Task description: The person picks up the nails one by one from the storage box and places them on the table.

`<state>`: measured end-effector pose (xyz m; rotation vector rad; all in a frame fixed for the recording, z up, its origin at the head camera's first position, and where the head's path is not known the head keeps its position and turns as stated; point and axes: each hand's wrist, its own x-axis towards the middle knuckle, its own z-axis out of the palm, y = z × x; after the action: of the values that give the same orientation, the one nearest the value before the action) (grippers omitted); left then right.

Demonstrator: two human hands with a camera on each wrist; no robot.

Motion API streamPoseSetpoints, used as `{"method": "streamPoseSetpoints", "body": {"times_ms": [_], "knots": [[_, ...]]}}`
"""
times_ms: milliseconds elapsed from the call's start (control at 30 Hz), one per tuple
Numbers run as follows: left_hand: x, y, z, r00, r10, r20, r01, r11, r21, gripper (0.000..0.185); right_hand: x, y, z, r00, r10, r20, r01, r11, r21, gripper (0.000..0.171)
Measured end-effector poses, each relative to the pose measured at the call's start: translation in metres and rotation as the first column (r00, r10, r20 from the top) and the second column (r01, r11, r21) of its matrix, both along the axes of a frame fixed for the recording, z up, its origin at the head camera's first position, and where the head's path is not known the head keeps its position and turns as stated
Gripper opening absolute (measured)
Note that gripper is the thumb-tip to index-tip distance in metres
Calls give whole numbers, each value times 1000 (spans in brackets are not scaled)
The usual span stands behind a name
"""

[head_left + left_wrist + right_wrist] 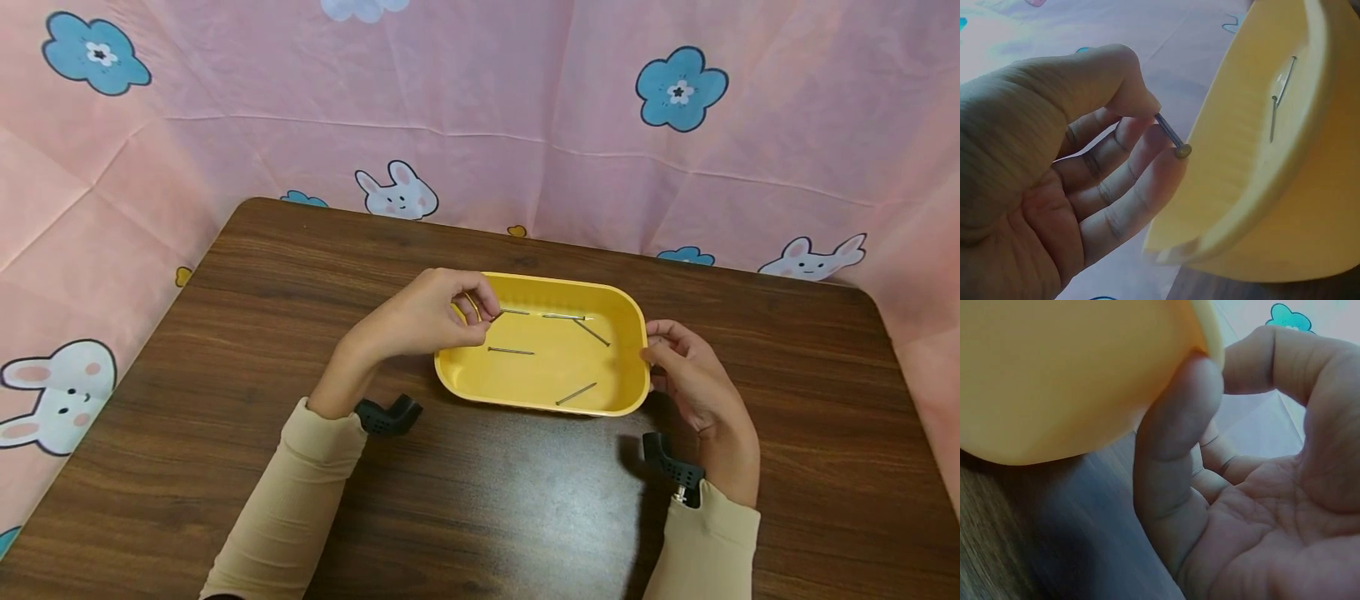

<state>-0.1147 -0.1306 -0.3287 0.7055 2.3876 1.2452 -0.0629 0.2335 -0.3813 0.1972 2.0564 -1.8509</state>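
Observation:
A yellow tray (542,407) stands in the middle of the wooden table (487,517). Several nails lie loose in it, such as one (511,351) near the left and one (576,393) near the front. My left hand (487,315) hovers over the tray's left rim and pinches a nail (1169,134) between thumb and forefinger, its head pointing at the tray's wall (1260,156). My right hand (651,346) holds the tray's right rim, with the thumb (1172,425) pressed against the outer wall (1072,369).
Pink cloth (525,125) printed with rabbits and blue flowers hangs behind the table and on both sides. Black camera mounts sit at my left wrist (386,414) and right wrist (671,467). Bare wood surrounds the tray.

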Motion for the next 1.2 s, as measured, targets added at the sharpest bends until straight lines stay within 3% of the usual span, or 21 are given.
{"method": "streamPoseSetpoints", "body": {"times_ms": [167,467,1200], "knots": [[-1,-7,2,1000,24,-4,-23,1000,13,19,1,0,0,1000,1,-6,-1,1000,-5,21],[-2,-13,3,996,42,78,-49,995,89,22,1,0,0,1000,7,-12,-6,1000,2,22],[-9,-26,1,990,86,111,-96,991,90,22,0,-1,1,1000,0,-8,0,1000,26,26]]}}
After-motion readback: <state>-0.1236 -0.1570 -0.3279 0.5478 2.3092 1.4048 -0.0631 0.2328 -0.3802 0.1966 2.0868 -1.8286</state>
